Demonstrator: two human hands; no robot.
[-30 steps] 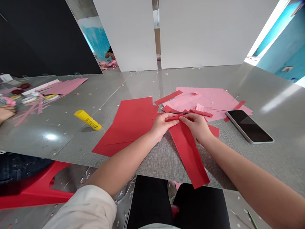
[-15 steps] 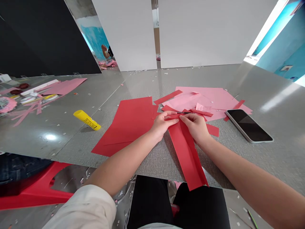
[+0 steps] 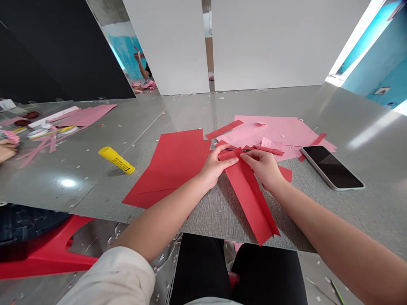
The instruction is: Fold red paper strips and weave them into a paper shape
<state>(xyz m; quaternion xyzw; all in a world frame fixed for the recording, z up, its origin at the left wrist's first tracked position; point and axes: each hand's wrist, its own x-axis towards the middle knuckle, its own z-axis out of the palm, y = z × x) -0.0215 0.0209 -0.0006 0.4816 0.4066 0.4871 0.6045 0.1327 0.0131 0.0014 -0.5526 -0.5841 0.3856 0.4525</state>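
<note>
Between my hands is a long strip of red paper (image 3: 246, 190), creased lengthwise, its near end reaching the table's front edge. My left hand (image 3: 218, 163) pinches the strip's far end from the left, thumb on top. On the other side my right hand (image 3: 262, 165) pinches the same end, near the fold. The fingertips beneath the paper are partly hidden. Left of my hands lie red paper sheets (image 3: 174, 159). Red scraps and a thin dark object, too covered to name, lie just behind my fingers.
Pink paper sheets (image 3: 276, 127) lie behind my hands. A phone (image 3: 332, 167) rests at the right, a yellow glue stick (image 3: 116, 160) at the left. Another person's hand (image 3: 6, 150) shows at the left edge, near tape rolls and pink strips. White panels (image 3: 273, 46) stand along the back.
The strip's near end has shifted slightly up and to the right, and its fold stands more open. My hands have barely moved. Another person's hand has appeared at the left edge.
</note>
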